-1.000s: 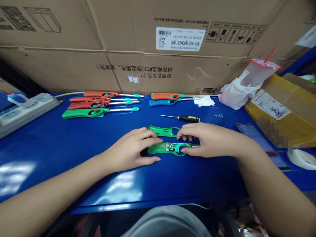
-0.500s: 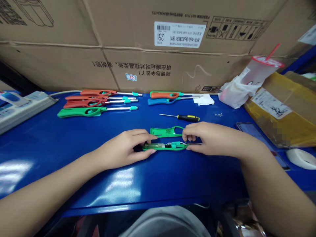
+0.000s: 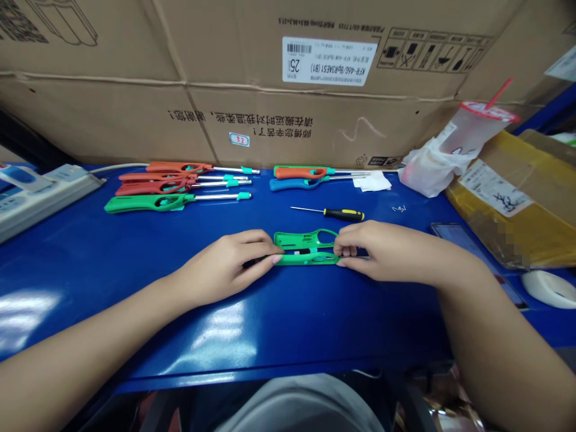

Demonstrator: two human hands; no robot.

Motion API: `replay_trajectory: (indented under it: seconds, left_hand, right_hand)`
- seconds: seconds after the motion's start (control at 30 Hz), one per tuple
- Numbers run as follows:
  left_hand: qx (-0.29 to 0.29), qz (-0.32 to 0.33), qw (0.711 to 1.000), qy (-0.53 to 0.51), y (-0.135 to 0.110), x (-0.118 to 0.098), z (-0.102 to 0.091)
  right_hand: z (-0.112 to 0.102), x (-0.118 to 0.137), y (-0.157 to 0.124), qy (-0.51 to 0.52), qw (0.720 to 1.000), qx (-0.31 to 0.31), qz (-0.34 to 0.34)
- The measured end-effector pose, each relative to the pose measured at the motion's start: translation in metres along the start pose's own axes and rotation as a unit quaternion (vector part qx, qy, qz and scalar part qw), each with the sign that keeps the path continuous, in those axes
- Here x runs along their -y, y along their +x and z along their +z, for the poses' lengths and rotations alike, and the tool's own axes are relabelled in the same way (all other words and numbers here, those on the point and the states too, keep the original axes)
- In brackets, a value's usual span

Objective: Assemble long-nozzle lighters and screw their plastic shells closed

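Observation:
My left hand [image 3: 236,263] pinches the left end of an opened green lighter half [image 3: 310,260], a long-nosed utility lighter body. At its other end my right hand [image 3: 382,251] grips it with thumb and curled fingers, near the metal tube, which is mostly hidden. The half is tipped on its side, its outer green wall toward me; black and teal inner parts show over the edge. Just behind lies the other green shell half [image 3: 299,240], inside up, with its trigger loop by my right fingers. A black and yellow screwdriver [image 3: 344,214] lies farther back.
Red and green lighters [image 3: 148,204] lie at back left, near a white power strip [image 3: 40,195]. An orange lighter [image 3: 299,173] and a blue one [image 3: 294,185] lie beside white tissue [image 3: 372,181]. A bagged cup [image 3: 468,144], yellow package [image 3: 531,204] and phone [image 3: 454,237] stand right. Cardboard [image 3: 252,102] blocks the back.
Both hands have rolled the green lighter half away from me, from lying with its inner parts facing up to standing on its side. It has also shifted slightly back, closer to the other shell half.

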State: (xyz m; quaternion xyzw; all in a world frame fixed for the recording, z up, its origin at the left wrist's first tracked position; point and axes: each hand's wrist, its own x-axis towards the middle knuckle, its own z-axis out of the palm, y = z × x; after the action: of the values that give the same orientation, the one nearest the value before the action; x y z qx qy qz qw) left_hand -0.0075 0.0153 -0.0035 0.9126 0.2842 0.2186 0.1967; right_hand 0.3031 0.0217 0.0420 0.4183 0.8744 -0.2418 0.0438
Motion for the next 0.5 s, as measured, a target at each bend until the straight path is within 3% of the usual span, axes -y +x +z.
replay_trajectory:
  seconds: [0.13,0.33,0.5]
  left_hand:
    - [-0.024,-0.008,0.999,0.027,0.000,0.001,0.001]
    - [-0.051,0.011,0.998,0.025,-0.001,0.002,0.003]
    - [-0.053,0.068,0.996,0.033,-0.002,0.001,0.001]
  right_hand:
    - [0.001,-0.004,-0.001,0.014,0.999,-0.037,-0.013]
    - [0.001,-0.009,-0.001,-0.027,0.999,-0.015,-0.008]
    - [0.001,-0.011,-0.002,-0.040,0.999,-0.010,-0.005]
